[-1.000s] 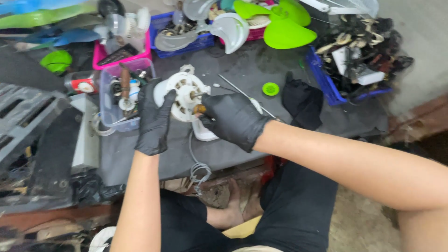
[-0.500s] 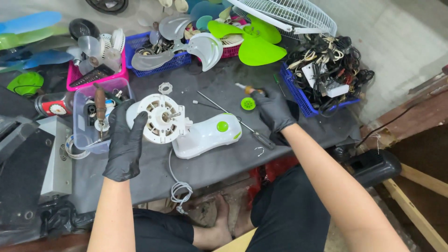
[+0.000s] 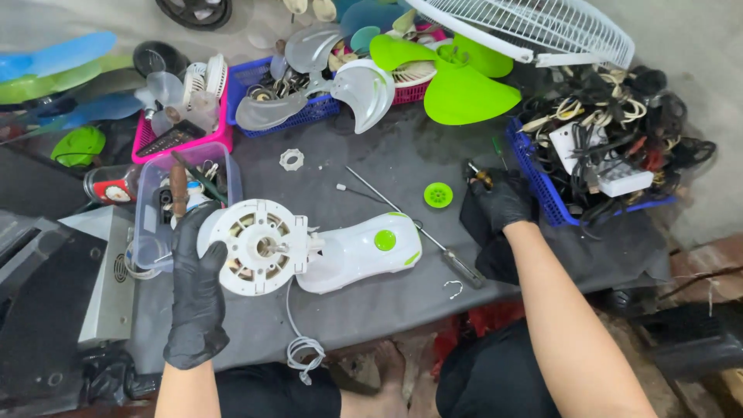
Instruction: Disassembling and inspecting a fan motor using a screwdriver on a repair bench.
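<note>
Head view: the fan motor housing point(image 3: 309, 251) on the grey bench is steadied at its left edge by the left hand point(image 3: 197, 290), fingers spread flat. Right of it, the right hand point(image 3: 503, 203) is clenched around a small screwdriver point(image 3: 476, 172), judged just fetched; next, its tip must be aligned with a housing screw.

Work surface: a low table point(image 3: 402, 166) covered with a dark grey cloth, creased and stained in places.
Wall: a plain pale grey wall point(image 3: 681, 46) along the upper right, rough and unpainted in look.
Floor: bare concrete point(image 3: 696, 395) at the lower right, dusty, with a reddish brick edge point(image 3: 716, 251) beside it.
Left side: a grey metal box point(image 3: 104, 286) with vent holes, next to a black plastic crate point(image 3: 35, 310) (only partly in view).
Light: even and soft, daylight by the look of it, with faint shadows under the table edge.
</note>
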